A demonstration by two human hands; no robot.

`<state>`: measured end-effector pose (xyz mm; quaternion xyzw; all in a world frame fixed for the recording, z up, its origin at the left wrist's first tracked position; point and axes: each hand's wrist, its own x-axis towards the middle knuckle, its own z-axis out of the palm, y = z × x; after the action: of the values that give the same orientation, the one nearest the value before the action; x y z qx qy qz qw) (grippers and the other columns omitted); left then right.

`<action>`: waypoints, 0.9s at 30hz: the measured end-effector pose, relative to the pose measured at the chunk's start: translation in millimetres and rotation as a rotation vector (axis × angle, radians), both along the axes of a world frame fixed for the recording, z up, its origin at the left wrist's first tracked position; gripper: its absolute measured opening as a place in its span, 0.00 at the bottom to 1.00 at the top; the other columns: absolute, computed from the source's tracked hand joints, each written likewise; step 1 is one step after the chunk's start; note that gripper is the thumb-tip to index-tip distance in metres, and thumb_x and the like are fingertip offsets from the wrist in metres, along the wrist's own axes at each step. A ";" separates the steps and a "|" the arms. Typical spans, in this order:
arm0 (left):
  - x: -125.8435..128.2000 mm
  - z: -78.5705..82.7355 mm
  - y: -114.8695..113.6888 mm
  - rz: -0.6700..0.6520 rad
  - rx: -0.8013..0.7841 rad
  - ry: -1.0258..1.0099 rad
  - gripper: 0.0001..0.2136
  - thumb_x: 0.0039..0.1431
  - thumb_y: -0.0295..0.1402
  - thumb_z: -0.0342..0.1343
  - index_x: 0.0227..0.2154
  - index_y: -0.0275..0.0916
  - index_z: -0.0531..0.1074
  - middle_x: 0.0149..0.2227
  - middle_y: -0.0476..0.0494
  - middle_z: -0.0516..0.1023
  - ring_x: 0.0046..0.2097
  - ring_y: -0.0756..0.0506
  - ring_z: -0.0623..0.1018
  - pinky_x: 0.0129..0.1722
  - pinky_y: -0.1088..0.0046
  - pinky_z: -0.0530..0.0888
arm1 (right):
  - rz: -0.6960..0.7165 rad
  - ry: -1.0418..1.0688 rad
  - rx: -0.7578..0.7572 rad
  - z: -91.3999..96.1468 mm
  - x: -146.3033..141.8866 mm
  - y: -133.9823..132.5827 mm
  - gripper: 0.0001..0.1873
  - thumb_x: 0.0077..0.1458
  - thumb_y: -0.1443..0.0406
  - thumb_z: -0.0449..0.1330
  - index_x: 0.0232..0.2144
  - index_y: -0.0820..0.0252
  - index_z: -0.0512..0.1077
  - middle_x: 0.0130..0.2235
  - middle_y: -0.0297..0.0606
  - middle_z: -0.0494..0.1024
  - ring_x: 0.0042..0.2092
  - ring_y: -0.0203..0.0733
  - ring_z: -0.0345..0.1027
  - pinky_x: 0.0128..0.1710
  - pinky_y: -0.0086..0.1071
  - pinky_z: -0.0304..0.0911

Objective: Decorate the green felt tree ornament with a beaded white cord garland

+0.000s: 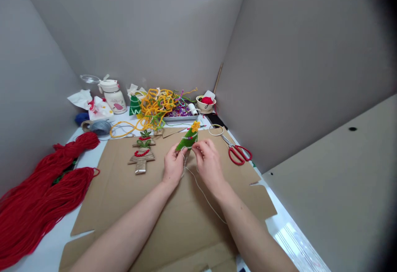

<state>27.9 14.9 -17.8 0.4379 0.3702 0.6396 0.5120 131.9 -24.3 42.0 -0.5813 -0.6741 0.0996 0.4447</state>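
Observation:
My left hand is closed on the lower left edge of a small green Christmas tree ornament. A yellow flower tops the tree, and pale thread with beads crosses its front. At the tree's lower right, my right hand is pinched on something too small to make out, perhaps the thread. White thread hangs below the hands and trails toward my right forearm. Left of my hands, two twine-wrapped tree ornaments with red beads and green bows lie on the cardboard.
Red-handled scissors and a ring lie to the right. Red yarn covers the left side. Behind are orange yarn, a bead tray, a bowl, a bottle and a green tree. Grey walls enclose the table.

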 end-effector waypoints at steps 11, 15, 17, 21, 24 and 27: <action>0.2 0.2 0.6 0.006 -0.007 0.011 0.14 0.52 0.35 0.59 0.41 0.36 0.73 0.41 0.41 0.78 0.43 0.46 0.77 0.46 0.68 0.70 | -0.033 0.075 0.042 -10.2 2.1 1.6 0.08 0.60 0.67 0.50 0.33 0.60 0.69 0.35 0.38 0.67 0.38 0.38 0.63 0.39 0.31 0.59; 1.2 -2.4 0.9 -0.012 -0.005 0.010 0.15 0.52 0.35 0.58 0.42 0.35 0.72 0.42 0.40 0.78 0.43 0.45 0.77 0.46 0.68 0.71 | -0.026 0.093 0.033 -15.5 -3.9 2.7 0.08 0.60 0.67 0.51 0.33 0.60 0.70 0.35 0.38 0.66 0.38 0.38 0.63 0.39 0.30 0.60; 1.7 -2.4 0.6 -0.008 -0.017 0.005 0.14 0.52 0.34 0.59 0.41 0.35 0.72 0.40 0.40 0.78 0.42 0.45 0.77 0.44 0.69 0.71 | -0.021 0.087 0.033 -16.7 -5.9 3.0 0.08 0.60 0.67 0.51 0.33 0.60 0.70 0.34 0.38 0.66 0.37 0.37 0.63 0.39 0.30 0.60; 2.4 -0.3 -0.9 0.002 -0.016 0.014 0.13 0.52 0.33 0.58 0.41 0.35 0.72 0.39 0.41 0.79 0.41 0.46 0.77 0.43 0.70 0.72 | -0.014 0.068 0.033 -17.0 -7.6 3.4 0.08 0.60 0.67 0.51 0.33 0.59 0.70 0.34 0.38 0.67 0.38 0.38 0.63 0.39 0.31 0.61; 2.8 0.2 -2.1 0.000 -0.023 0.023 0.14 0.52 0.34 0.58 0.41 0.35 0.72 0.40 0.40 0.79 0.41 0.45 0.77 0.43 0.69 0.73 | -0.007 0.064 0.032 -16.9 -7.8 4.0 0.08 0.60 0.67 0.51 0.33 0.59 0.70 0.34 0.38 0.67 0.39 0.39 0.63 0.39 0.31 0.61; 3.0 -0.8 -2.6 -0.008 -0.021 0.031 0.14 0.52 0.34 0.58 0.42 0.35 0.72 0.41 0.40 0.78 0.43 0.44 0.77 0.44 0.68 0.73 | -0.012 0.058 0.033 -16.3 -7.7 4.3 0.08 0.60 0.67 0.51 0.33 0.59 0.70 0.34 0.39 0.67 0.39 0.39 0.63 0.39 0.31 0.61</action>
<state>30.8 12.4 -18.6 0.4439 0.3831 0.6265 0.5135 124.2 -20.0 25.7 -0.5748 -0.6590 0.1027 0.4741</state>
